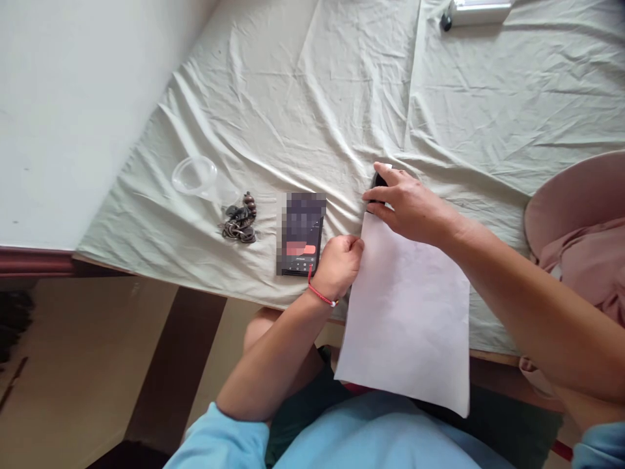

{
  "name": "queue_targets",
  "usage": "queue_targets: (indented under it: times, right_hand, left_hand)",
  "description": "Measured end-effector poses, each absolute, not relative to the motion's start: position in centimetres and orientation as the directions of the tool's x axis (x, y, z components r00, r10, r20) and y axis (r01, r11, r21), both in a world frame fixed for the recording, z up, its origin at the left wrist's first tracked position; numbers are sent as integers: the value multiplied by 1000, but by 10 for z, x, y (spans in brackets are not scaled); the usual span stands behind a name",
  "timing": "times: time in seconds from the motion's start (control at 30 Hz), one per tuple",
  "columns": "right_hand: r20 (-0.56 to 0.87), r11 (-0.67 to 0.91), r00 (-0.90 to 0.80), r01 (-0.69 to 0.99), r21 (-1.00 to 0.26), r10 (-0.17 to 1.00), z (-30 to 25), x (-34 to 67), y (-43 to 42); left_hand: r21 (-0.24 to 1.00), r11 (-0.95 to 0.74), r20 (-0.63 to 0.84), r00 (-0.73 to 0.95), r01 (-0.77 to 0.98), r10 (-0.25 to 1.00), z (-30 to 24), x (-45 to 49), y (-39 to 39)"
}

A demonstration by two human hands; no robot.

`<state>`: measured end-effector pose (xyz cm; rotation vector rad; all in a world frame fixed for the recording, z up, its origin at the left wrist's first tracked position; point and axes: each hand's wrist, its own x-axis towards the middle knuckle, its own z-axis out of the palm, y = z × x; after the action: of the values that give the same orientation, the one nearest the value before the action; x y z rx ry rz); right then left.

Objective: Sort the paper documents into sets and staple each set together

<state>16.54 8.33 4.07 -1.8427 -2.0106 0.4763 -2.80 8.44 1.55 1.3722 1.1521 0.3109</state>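
A white sheet of paper reaches from the cloth-covered table over its front edge, its lower end sticking out above my lap. My left hand is closed in a pinch on the sheet's left edge, near the top. At the top edge of the paper, my right hand curls its fingers over a small black object. Most of that object is hidden under the hand, so its kind cannot be made out. Just left of my left hand lies a dark smartphone with its screen lit and partly blurred.
A clear plastic cup lies on its side at the left, with a bunch of keys and brown beads beside it. Far back stands a white box-like thing. A pink chair is at the right; a white wall borders the left.
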Motion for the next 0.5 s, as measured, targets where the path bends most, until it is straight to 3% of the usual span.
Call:
queue_targets:
  times: [0.33,0.5]
  right_hand:
    - [19,96,-100,856,-508,995,45,168,78]
    - [74,136,-115,858,-495,991,36,164,76]
  left_hand:
    - [867,245,-451,471,435,758,16,-28,83]
    - [859,232,-455,471,457,756,18,-27,83]
